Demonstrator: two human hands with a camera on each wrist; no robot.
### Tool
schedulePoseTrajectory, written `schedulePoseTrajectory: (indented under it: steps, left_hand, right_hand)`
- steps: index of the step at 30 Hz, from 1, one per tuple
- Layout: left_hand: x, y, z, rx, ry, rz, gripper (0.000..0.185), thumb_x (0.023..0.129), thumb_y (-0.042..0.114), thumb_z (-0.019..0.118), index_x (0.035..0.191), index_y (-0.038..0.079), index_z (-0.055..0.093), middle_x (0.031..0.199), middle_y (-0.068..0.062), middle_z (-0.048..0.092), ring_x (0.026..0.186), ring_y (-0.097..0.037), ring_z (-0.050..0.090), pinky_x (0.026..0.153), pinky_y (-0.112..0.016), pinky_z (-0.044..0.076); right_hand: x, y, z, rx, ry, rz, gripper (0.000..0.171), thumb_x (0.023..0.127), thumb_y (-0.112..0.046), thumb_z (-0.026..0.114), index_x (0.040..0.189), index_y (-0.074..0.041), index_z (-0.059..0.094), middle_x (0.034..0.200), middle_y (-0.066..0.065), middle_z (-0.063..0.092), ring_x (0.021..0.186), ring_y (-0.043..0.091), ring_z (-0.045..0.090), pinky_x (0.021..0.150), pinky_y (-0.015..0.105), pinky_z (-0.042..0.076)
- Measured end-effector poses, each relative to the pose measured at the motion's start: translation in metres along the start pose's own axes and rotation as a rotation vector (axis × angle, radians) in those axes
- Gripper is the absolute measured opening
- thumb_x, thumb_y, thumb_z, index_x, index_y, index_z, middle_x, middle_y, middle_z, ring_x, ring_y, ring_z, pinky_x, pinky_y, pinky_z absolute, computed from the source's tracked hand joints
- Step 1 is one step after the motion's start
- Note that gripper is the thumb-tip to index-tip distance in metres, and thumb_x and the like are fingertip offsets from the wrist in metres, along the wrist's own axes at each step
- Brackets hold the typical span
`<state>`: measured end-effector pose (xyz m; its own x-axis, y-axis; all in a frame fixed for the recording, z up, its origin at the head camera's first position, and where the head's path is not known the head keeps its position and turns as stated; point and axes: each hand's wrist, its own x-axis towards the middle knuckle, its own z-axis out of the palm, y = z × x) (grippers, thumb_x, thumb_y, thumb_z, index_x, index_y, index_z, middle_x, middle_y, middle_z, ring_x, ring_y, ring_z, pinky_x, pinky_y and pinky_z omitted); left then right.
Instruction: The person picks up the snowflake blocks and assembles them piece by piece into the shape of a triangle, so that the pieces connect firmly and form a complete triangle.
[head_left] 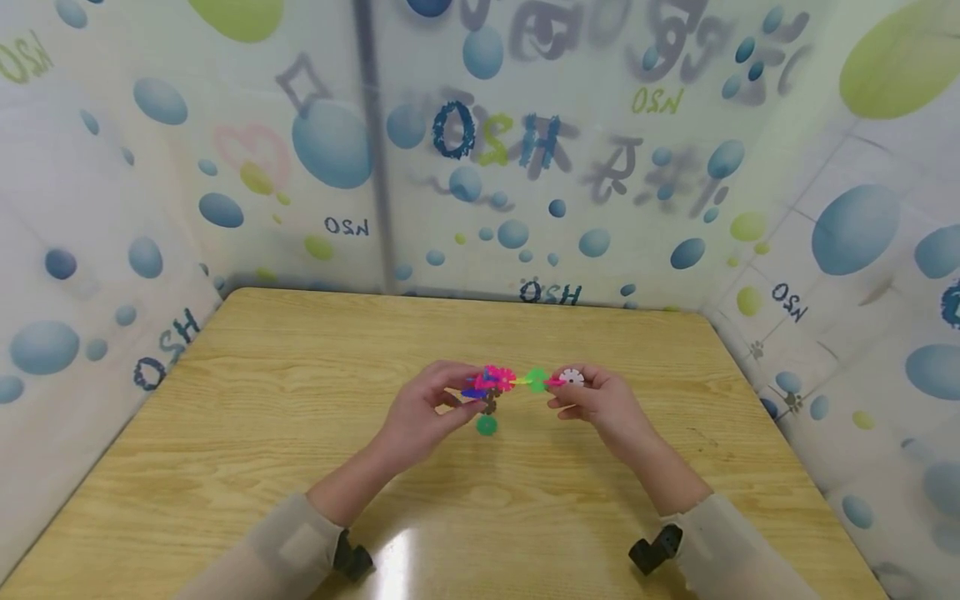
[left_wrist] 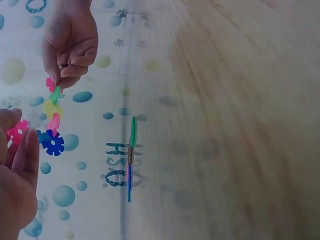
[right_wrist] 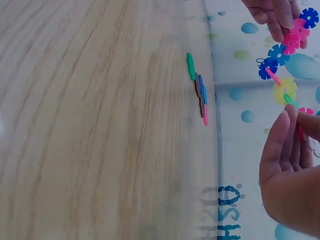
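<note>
The left hand pinches one end of a snowflake-disc chain, held in the air above the middle of the wooden table; the right hand pinches the other end. Pulling apart or twisting could likely pop the slotted discs loose. The chain joins pink, blue, yellow, green and white notched discs. Loose discs lie beneath.

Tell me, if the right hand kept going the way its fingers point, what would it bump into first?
Probably the left hand. The right hand points left along the chain of plastic snowflake pieces both hands hold; depth is unclear, but nothing else shows between them.
</note>
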<state>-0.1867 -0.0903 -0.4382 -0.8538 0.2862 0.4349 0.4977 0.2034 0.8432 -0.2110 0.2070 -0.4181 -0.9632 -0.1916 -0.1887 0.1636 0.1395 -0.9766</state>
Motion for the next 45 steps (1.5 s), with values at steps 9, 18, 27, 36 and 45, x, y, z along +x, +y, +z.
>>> schedulePoseTrajectory:
  steps: [9,18,27,36,45]
  left_hand:
    - [0.0,0.002,-0.003,0.058,0.009,0.04,0.047,0.093,0.012,0.09,0.137,0.021,0.076,0.129,0.0,0.077,0.12,-0.02,0.07,0.101,-0.038,0.059]
    - [0.002,0.003,-0.004,-0.072,-0.046,0.001,0.043,0.095,0.004,0.085,0.136,0.012,0.074,0.133,-0.012,0.078,0.124,-0.022,0.076,0.112,-0.057,0.057]
    - [0.002,0.005,-0.007,-0.093,-0.06,0.011,0.044,0.097,0.003,0.083,0.139,0.011,0.073,0.135,-0.013,0.075,0.122,-0.031,0.077,0.107,-0.05,0.061]
    - [0.001,0.005,-0.013,-0.094,-0.058,-0.022,0.042,0.097,0.003,0.083,0.137,0.008,0.072,0.134,-0.013,0.076,0.118,-0.021,0.076,0.101,-0.046,0.065]
    - [-0.003,0.008,-0.025,-0.121,-0.042,-0.134,0.041,0.096,0.007,0.085,0.135,0.011,0.074,0.125,-0.013,0.079,0.109,-0.02,0.079,0.091,-0.032,0.067]
  right_hand:
    - [0.0,0.002,0.002,0.083,-0.054,0.067,0.029,0.111,-0.011,0.064,0.135,0.005,0.061,0.107,0.001,0.075,0.09,0.009,0.076,0.08,0.024,0.065]
    - [0.0,0.008,-0.002,0.002,-0.11,0.035,0.031,0.109,-0.016,0.069,0.132,0.004,0.064,0.106,0.005,0.078,0.091,0.012,0.078,0.082,0.027,0.066]
    - [-0.003,0.015,-0.007,-0.249,-0.1,-0.073,0.035,0.103,-0.029,0.079,0.13,-0.008,0.071,0.11,0.012,0.072,0.09,0.025,0.068,0.083,0.032,0.064]
    - [-0.002,0.018,-0.007,-0.327,-0.137,-0.111,0.042,0.103,-0.033,0.08,0.134,-0.006,0.069,0.108,0.009,0.07,0.086,0.025,0.063,0.078,0.034,0.062]
    - [0.005,0.017,-0.005,-0.395,-0.143,-0.119,0.045,0.109,-0.044,0.068,0.135,-0.007,0.071,0.12,0.008,0.075,0.099,0.028,0.068,0.089,0.042,0.063]
